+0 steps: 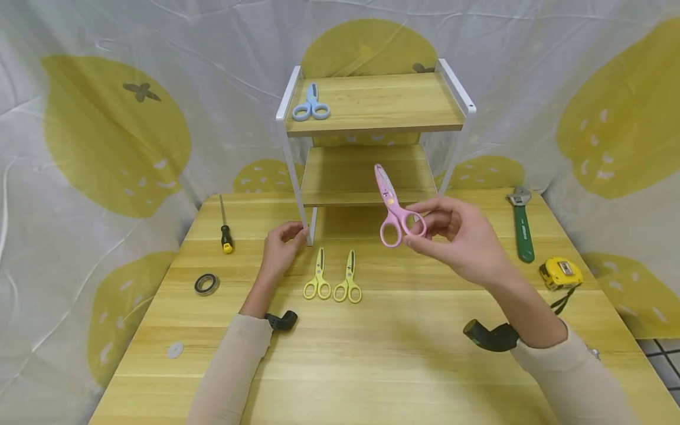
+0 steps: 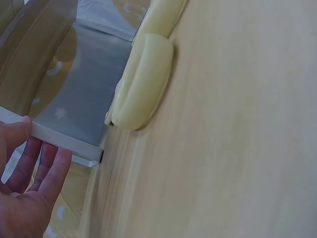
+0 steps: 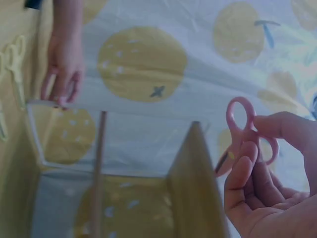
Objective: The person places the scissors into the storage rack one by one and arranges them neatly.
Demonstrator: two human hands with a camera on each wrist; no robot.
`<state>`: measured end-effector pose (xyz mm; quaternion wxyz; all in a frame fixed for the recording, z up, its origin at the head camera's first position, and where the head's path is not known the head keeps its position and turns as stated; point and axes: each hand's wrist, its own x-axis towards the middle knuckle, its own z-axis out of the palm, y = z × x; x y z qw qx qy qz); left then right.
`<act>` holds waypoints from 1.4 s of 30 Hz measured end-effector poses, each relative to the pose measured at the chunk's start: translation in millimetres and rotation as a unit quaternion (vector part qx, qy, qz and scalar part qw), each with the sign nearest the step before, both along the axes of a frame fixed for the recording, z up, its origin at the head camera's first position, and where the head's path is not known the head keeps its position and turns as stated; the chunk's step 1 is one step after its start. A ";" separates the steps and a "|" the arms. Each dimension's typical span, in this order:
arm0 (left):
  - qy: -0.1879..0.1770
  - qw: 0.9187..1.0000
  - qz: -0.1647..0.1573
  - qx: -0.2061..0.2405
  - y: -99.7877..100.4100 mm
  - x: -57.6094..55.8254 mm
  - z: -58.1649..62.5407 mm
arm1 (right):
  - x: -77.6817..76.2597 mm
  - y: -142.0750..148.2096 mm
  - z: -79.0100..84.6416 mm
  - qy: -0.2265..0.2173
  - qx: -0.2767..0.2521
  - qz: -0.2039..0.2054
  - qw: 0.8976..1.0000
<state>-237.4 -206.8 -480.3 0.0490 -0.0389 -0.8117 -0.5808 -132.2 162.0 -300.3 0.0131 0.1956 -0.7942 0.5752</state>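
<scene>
Pink scissors [image 1: 395,208] look smooth plastic; the shelf [image 1: 379,105], wood-grained (faintly glossy).

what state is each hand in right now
Left hand: closed, pinching the slim white shelf leg.
Right hand: closed, holding pink, loop-handled scissors.

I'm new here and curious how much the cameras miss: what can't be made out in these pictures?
Head view: what the shiny object is; the right sleeve seems to hide most of it.
Head view: markings on the wrench; too small to read.
Left wrist view: the farther yellow scissors; cut off by the top edge.
Right wrist view: part of the pink scissors; the right hand covers it.
</scene>
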 end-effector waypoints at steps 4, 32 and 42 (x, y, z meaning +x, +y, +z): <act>-0.002 1.000 0.000 -0.001 -0.5 0.8 0.4 | -10.8 -5.7 30.9 0.031 -0.023 -0.013 0.999; -0.003 1.000 0.009 0.019 3.0 -1.1 -4.3 | -146.5 -53.4 117.1 -0.070 0.070 -0.111 0.989; 0.000 1.000 0.009 0.023 2.4 -0.3 -4.2 | -163.7 -73.8 115.8 -0.063 0.118 -0.105 0.985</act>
